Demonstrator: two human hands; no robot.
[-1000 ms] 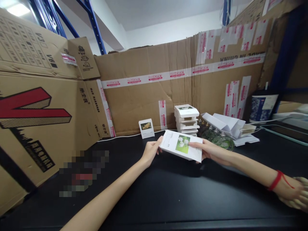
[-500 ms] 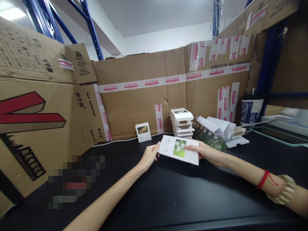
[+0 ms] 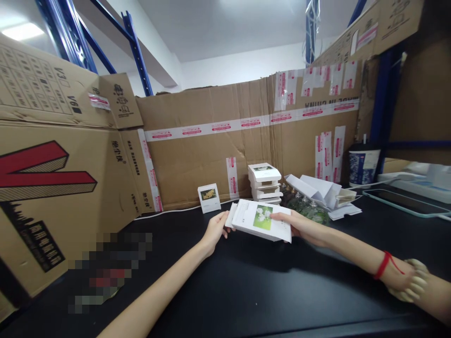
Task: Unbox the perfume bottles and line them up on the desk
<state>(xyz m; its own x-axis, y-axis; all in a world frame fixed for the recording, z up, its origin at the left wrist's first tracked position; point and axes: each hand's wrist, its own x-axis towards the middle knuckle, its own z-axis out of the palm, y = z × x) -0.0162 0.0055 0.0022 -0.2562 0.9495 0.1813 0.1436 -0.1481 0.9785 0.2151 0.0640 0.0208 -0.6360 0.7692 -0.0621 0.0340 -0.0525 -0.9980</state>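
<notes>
We observe a white box held over the surface, near the centre of the frame, a green flower picture on its upper face. The right grip grasps its right end, thumb reaching the picture. The left grip pinches a white end piece projecting from the box's left end; we cannot tell how far this runs inside. Behind, just right of centre, we note a stack of white boxes. A small white box with a yellow flower picture stands left of it, near a cardboard panel. Right of the stack we see greenish clear objects, partly hidden, beside folded white papers. At the right of the frame we record a phone lying flat and a blue-and-white cup. A printed cardboard box fills the left.
</notes>
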